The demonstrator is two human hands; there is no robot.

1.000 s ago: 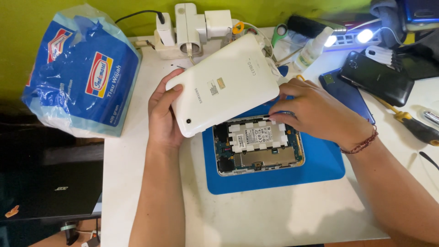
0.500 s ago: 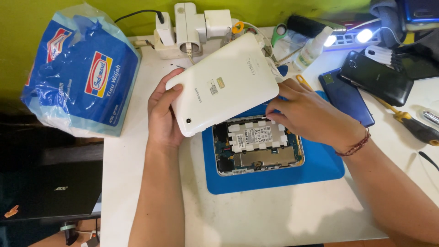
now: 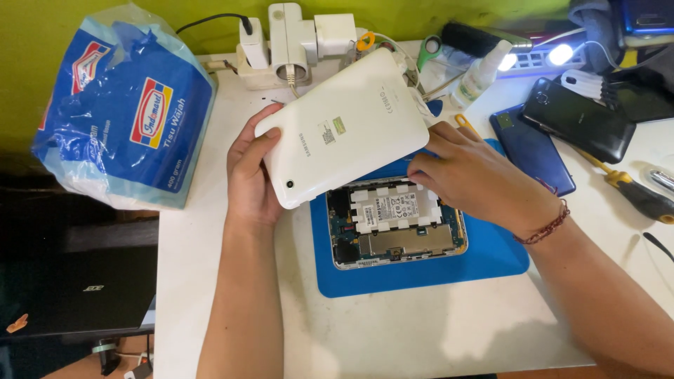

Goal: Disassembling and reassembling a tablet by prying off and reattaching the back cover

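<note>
A white tablet back cover (image 3: 344,126) is tilted up over an opened tablet body (image 3: 397,224) that lies on a blue work mat (image 3: 421,270). The body shows a white battery and circuit boards. My left hand (image 3: 249,168) grips the cover's left edge near its camera hole. My right hand (image 3: 477,179) rests at the cover's lower right edge, fingers bent onto the tablet body's top rim. A red cord bracelet is on that wrist.
A blue tissue pack (image 3: 126,112) stands at the left. A white power strip with plugs (image 3: 295,42) sits at the back. A black phone (image 3: 579,119), a blue phone (image 3: 530,147), a screwdriver (image 3: 632,189) and a small spray bottle (image 3: 481,70) lie to the right.
The cover has stayed lifted in my left hand. My right hand has shifted slightly left and up along the cover's lower edge.
</note>
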